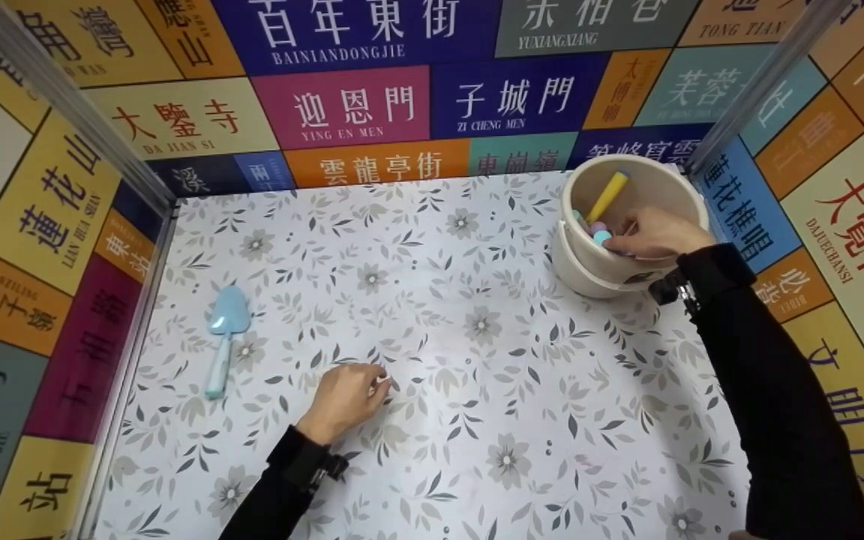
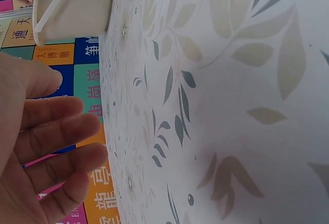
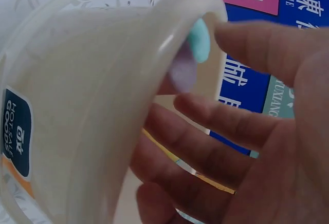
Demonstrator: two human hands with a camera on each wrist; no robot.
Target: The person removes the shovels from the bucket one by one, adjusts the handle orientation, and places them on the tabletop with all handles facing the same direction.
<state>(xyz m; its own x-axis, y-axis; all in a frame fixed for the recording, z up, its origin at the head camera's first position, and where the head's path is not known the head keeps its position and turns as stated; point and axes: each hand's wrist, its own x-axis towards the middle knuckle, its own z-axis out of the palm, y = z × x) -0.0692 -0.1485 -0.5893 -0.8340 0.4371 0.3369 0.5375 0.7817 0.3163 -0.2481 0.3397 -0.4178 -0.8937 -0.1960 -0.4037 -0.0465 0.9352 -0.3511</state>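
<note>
Although the right hand (image 1: 661,232), its fingers apart, partly blocks the cream plastic bucket's (image 1: 578,271) inside, pastel rounded pieces (image 1: 601,237) and a yellow rod (image 1: 612,193) show there, while the left hand (image 1: 346,397) curls loosely near a light-blue plastic shovel (image 1: 230,315).

Smooth plastic bucket (image 1: 588,264), glossy plastic trowel (image 1: 229,315)

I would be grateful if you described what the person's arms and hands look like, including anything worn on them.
The left hand and right hand are bare, with no gloves or rings visible. The left sleeve and right sleeve are long and black. The left wristband and right wristband are black too, each with a small dark device showing silvery parts.
</note>
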